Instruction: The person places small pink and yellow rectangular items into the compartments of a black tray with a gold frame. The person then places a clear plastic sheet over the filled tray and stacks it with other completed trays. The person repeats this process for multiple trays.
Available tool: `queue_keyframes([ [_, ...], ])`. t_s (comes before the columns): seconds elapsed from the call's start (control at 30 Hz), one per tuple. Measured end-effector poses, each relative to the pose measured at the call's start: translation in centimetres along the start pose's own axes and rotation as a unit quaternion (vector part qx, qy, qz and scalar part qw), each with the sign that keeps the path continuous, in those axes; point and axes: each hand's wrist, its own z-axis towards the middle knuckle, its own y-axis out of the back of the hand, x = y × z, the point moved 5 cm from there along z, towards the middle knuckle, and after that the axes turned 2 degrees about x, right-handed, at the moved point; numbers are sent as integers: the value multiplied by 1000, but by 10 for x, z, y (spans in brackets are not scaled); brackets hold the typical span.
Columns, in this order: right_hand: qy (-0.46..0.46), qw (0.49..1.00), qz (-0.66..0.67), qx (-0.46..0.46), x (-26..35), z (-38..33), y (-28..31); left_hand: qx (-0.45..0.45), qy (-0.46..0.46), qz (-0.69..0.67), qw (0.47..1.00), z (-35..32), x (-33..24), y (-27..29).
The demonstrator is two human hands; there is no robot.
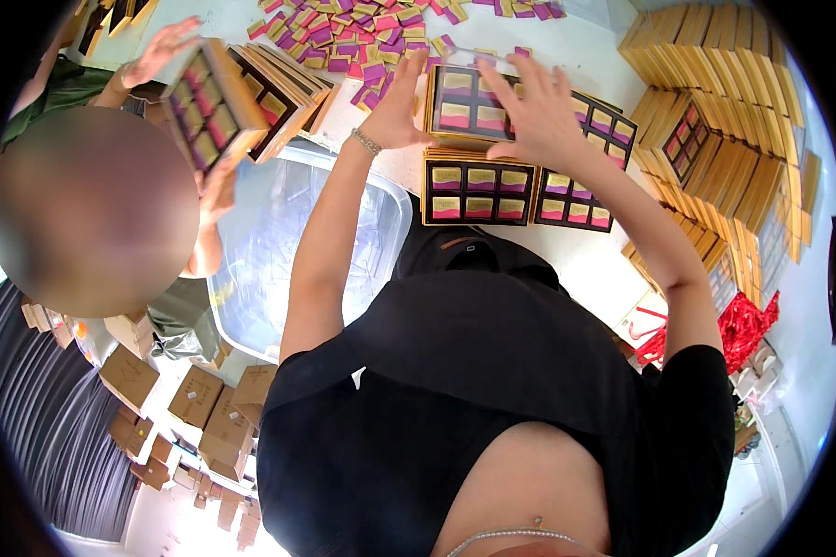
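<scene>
My left hand (400,100) and my right hand (535,110) press on the two sides of a gold-edged gift box (465,104) with a clear window lid, held over the white table (576,251). Small yellow-and-pink packets show in its dark compartments. A bracelet circles my left wrist. Right below it lies a second filled box (478,191), and a third filled box (587,176) rests to its right.
Loose pink, purple and yellow packets (362,37) are heaped at the table's far side. Stacks of gold boxes (715,111) line the right. A co-worker at left holds a box (212,107). A clear plastic bin (297,241) stands below; cardboard cartons (204,408) sit on the floor.
</scene>
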Motion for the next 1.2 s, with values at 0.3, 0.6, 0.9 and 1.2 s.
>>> queue_keyframes([
  [0.3,22,999,6,37,3,13,-40,4,54,26,998,-2,1,2],
  [0.6,64,998,19,6,-1,13,-48,17,103,-42,994,2,-5,4],
  [0.9,70,997,32,29,-13,8,-48,-1,50,-60,997,4,5,-2],
  [1.2,73,996,-16,52,-5,15,-61,-1,59,-12,998,-2,6,-1],
])
